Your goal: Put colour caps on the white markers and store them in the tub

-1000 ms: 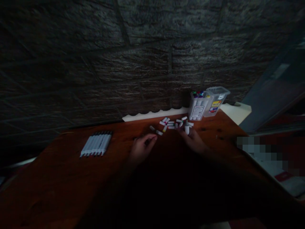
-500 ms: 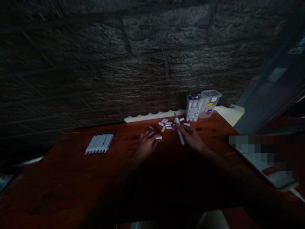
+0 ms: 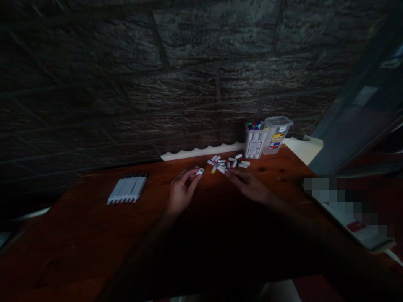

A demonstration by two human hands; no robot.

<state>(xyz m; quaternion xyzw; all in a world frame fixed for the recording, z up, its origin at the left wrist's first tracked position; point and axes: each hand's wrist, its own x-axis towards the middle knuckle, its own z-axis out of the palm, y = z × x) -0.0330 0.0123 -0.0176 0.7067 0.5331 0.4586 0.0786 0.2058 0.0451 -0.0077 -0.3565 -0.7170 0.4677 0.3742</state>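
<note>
My left hand (image 3: 181, 191) is closed, with a white marker cap (image 3: 200, 171) pinched between thumb and fingers, its round end facing right. My right hand (image 3: 250, 185) grips an uncapped white marker (image 3: 221, 168), whose tip points left and up, towards the cap but apart from it. Behind the marker several loose caps (image 3: 242, 165) lie scattered on the table, white with coloured ends; the marker overlaps part of this pile in view. Farther left, several white markers (image 3: 127, 188) lie side by side in a neat row, dark at their far ends.
A clear plastic box (image 3: 254, 144) of upright markers stands at the back right, with another clear box (image 3: 277, 136) bearing a yellow label beside it. The wooden table (image 3: 72, 235) meets a dark stone wall (image 3: 189, 84). A flat white object (image 3: 355, 222) lies at the right edge.
My left hand has shifted left and turned, so the cap now shows its round end. My right hand has tipped the marker from near upright to pointing left.
</note>
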